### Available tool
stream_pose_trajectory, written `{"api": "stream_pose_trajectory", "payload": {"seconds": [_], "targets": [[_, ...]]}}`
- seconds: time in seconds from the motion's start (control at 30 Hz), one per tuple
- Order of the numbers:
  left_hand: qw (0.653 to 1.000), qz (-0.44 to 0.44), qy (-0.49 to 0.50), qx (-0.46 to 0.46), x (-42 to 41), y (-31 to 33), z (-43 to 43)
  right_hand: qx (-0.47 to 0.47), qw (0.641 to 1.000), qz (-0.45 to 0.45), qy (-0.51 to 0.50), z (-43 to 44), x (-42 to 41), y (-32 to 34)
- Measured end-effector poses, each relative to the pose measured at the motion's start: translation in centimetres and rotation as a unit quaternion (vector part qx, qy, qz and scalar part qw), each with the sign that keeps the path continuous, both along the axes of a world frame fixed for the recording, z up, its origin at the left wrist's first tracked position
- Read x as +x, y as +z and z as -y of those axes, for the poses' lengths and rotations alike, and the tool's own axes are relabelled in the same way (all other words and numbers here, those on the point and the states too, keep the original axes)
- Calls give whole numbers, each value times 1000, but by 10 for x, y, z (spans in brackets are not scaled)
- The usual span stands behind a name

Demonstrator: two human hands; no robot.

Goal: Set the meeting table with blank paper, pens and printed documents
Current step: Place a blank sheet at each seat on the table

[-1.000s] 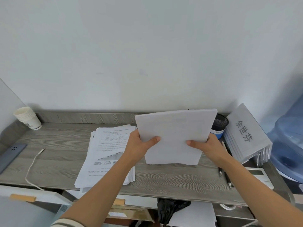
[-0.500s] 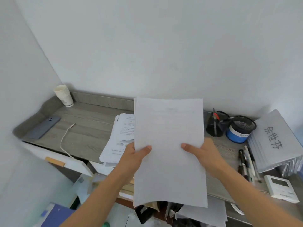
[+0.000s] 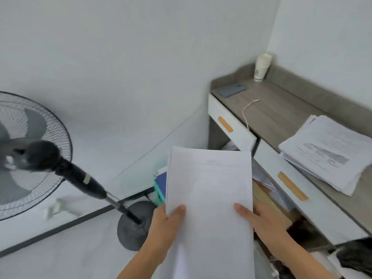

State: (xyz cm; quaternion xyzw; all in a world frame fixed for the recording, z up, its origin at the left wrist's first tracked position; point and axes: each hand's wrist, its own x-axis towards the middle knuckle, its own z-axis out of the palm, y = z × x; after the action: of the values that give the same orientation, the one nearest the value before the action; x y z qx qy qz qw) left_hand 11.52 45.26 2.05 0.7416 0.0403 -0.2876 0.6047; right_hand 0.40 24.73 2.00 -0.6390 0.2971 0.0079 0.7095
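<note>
Both hands grasp a thin sheaf of white, nearly blank paper sheets [image 3: 209,188], the left hand [image 3: 165,226] pinching its left edge and the right hand [image 3: 265,220] its right edge, thumbs on top. The sheaf is held in the air beside the grey wood-grain desk [image 3: 271,117], apart from it. A loose stack of printed white documents [image 3: 326,154] lies on the desk, and a black standing fan [image 3: 30,154] stands well apart.
</note>
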Motion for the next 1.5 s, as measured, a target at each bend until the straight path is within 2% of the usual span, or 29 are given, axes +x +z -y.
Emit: {"api": "stream_pose_trajectory", "payload": {"seconds": [0.13,0.27,0.33,0.43,0.53,0.7,0.8,0.87,0.97,1.27,1.4,1.5], "targets": [[989,-17,146,-14,-13,-2,-109,2,993,5,115,-80,38,-6],[955,-23,295,-19,-35,-4,-198,14,972,12,236,-158,74,-13],[928,-23,371,-14,-45,-4,-234,5,951,14,310,-198,94,-13],[882,-15,470,-21,-59,-3,-281,-2,899,2,438,-256,126,-11],[826,-10,562,-30,-71,-1,-320,-17,854,11,519,-316,155,-15],[724,-2,688,-40,-98,-5,-372,-42,798,40,599,-422,182,-18],[645,-7,761,-68,-125,-11,-395,-33,752,25,657,-478,182,-20],[577,-16,812,-86,-143,-12,-412,-20,723,11,690,-517,175,-22],[508,-24,856,-95,-172,-17,-446,-19,686,2,727,-577,158,-29],[407,-10,910,-72,-287,-29,-591,29,612,-29,789,-761,55,-42],[356,-13,930,-88,-325,-32,-646,25,603,-25,797,-824,24,-40],[347,7,933,-91,-338,-33,-683,14,590,-27,807,-869,14,-41]]}}
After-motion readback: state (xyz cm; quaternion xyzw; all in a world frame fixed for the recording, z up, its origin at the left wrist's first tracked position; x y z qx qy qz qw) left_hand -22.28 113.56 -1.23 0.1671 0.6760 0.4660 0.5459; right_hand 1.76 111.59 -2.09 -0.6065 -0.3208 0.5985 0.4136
